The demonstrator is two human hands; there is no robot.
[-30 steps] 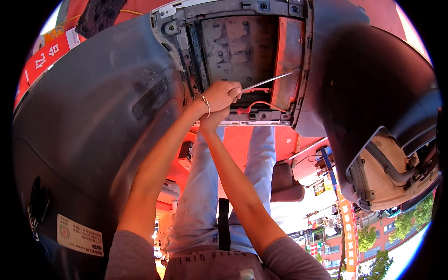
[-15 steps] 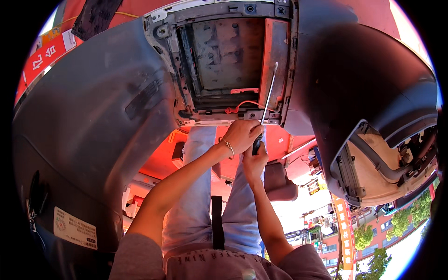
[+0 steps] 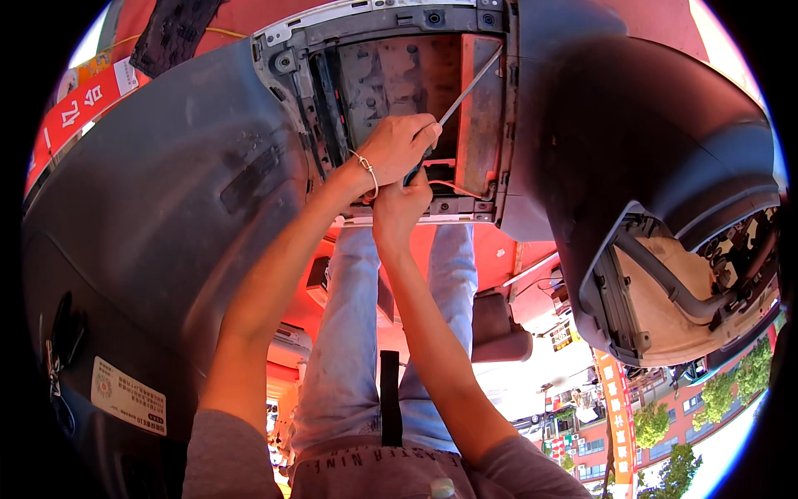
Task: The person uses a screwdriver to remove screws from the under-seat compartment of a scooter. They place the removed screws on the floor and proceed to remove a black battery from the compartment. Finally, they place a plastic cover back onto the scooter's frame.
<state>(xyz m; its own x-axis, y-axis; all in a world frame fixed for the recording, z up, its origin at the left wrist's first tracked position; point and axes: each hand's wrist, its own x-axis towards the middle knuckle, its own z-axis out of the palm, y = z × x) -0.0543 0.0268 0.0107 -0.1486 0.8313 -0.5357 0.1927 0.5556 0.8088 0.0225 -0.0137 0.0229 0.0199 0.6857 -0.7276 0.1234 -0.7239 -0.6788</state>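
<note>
Though its handle [image 3: 411, 174] is dark, the tool's slim shaft [image 3: 470, 86] is silvery.

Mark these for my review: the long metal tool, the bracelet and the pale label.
Long metal tool [image 3: 471, 86]: head view, middle of its bare shaft.
Bracelet [image 3: 365, 164]: head view, its knot-like part.
Pale label [image 3: 129, 397]: head view, middle of its printed face.

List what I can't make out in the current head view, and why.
Long-shafted tool, head view: most of its dark handle is covered by the left grip and right grip.
Tool tip, head view: too small to tell whether it touches the orange-edged panel.
Recess, head view: part is blocked by the left grip.
Grey shirt, head view: cut off by the lower edge.
</note>
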